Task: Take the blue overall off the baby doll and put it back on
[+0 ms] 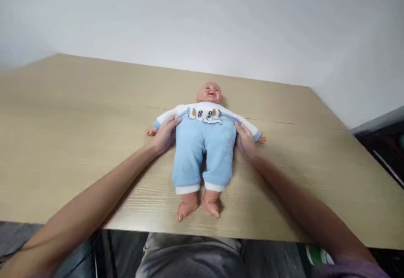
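Note:
A baby doll [211,93] lies on its back, head toward the wall and bare feet toward me. It wears a white long-sleeved top [172,113] with blue cuffs and fuzzy light-blue pants [191,151] with white hems. An animal-face patch [205,113] sits at the front of the waist, with blue edging running out to both sides. My left hand [166,134] is closed on the pants at the waist on the left side. On the opposite side, my right hand [245,140] grips the waist edge, thumb near the edging. Some fingertips are hidden by the cloth.
The doll rests on a light wooden table [94,113] with a thin seam across it. A white wall [202,25] stands behind the far edge. Beyond the right edge is a dark object [385,143], and my lap [192,257] is below the near edge.

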Demonstrator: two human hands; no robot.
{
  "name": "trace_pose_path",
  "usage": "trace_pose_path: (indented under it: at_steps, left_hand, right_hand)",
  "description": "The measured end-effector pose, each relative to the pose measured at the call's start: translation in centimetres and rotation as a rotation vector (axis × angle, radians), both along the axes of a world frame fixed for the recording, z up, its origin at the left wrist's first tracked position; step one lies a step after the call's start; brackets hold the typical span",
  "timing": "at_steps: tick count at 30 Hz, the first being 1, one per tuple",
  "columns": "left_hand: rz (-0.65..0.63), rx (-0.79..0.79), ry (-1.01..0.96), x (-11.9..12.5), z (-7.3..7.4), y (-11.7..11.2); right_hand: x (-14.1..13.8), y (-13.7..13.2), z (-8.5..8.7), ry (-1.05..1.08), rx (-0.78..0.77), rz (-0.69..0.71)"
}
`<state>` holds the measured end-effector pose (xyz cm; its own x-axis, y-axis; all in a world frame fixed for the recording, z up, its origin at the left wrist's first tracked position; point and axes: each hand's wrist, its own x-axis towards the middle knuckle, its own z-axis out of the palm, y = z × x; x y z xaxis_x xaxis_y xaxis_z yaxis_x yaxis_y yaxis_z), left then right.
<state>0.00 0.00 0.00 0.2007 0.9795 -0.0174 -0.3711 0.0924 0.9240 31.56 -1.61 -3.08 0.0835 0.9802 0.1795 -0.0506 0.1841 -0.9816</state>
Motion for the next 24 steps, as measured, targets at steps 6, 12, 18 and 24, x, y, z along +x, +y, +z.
trace_pose_path:
  at_steps: [6, 12, 18, 24]
  left_hand:
    - [0.036, 0.161, 0.351, -1.6, 0.8, -0.4]
    - [0.042, 0.365, 0.804, -1.9, 2.0, -1.3]
    - [0.058, 0.253, 0.624, -0.2, 2.3, -2.1]
    - [0.066, 0.095, 0.062, 1.8, 0.9, -2.0]
  right_hand:
    - [0.3, -1.4, 1.7, -0.270, 0.049, -0.002]
    - [0.8, -3.7, 3.3, -0.582, 0.144, -0.051]
    - [-1.4, -2.8, 2.7, 0.005, -0.103, 0.030]
    - [-2.8, -2.5, 2.6, 0.270, -0.131, 0.045]
